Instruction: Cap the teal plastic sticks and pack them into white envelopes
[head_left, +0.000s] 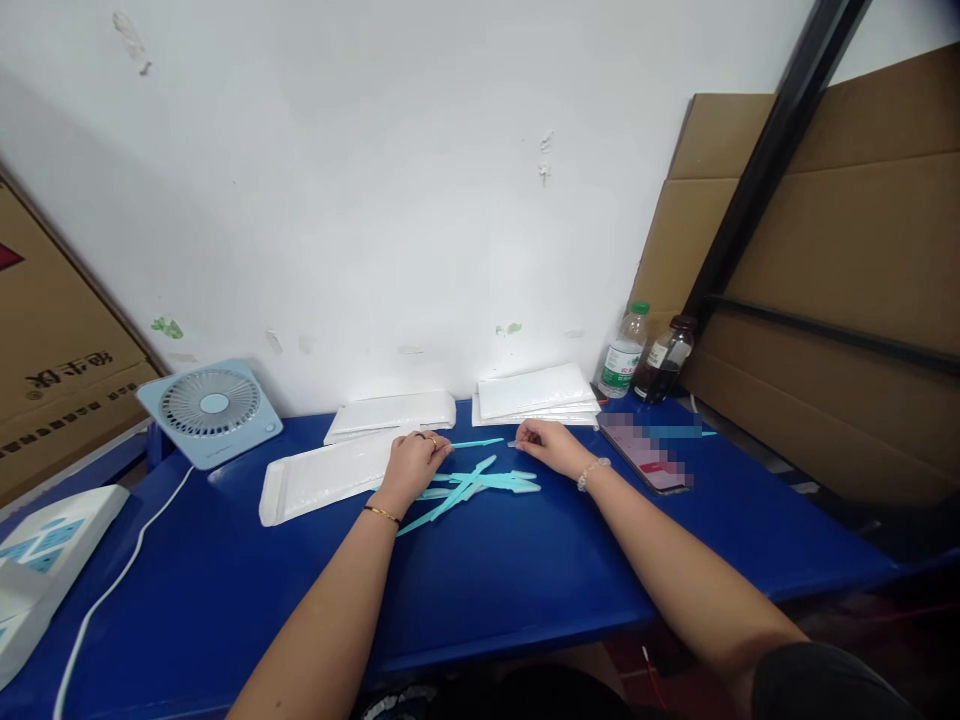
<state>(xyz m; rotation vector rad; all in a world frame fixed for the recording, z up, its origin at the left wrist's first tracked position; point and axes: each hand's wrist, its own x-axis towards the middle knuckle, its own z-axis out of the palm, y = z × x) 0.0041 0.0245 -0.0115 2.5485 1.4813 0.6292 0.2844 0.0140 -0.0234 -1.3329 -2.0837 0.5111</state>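
Several thin turquoise sticks [476, 482] lie crossed in a loose pile on the blue table [510, 580]. My left hand [414, 465] is closed on the left end of one turquoise stick [478, 443], which is held level above the pile. To its right, my right hand [546, 445] pinches a small clear piece [512, 444], close to the stick's right tip but apart from it. A white padded envelope [322, 478] lies flat on the left, partly behind my left hand.
White envelopes stand stacked in two piles [394, 412] [536, 392] along the wall. A blue fan [212, 405] and white cable are left. Right are a phone [645, 455], a water bottle [622, 355] and a dark bottle [665, 362].
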